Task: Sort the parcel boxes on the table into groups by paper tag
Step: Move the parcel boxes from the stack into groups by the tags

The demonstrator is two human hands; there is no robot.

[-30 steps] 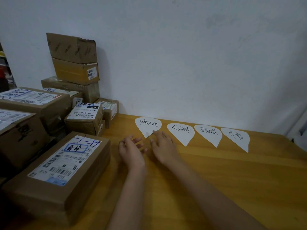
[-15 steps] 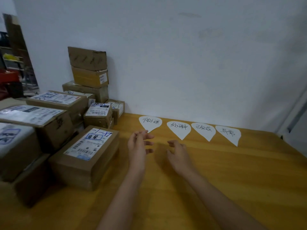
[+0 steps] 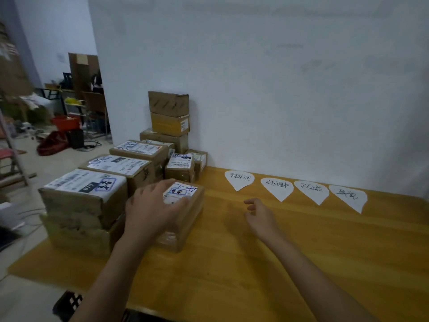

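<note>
- the left grip, a bare hand, lies palm down on top of the nearest parcel box; its fingers are spread apart and fairly straight, partly covering the box's white label.
- that box sits flat on the yellow table, at the right edge of the pile of boxes and just beside a taller stack to its left.
- the right grip hangs over bare table to the right of the box, fingers loosely curled, with nothing in it.
- four white teardrop paper tags with handwriting lie in a row near the wall, beyond the right grip and apart from the boxes.
- more labelled boxes fill the table's left end, and a tall stack stands against the wall.
</note>
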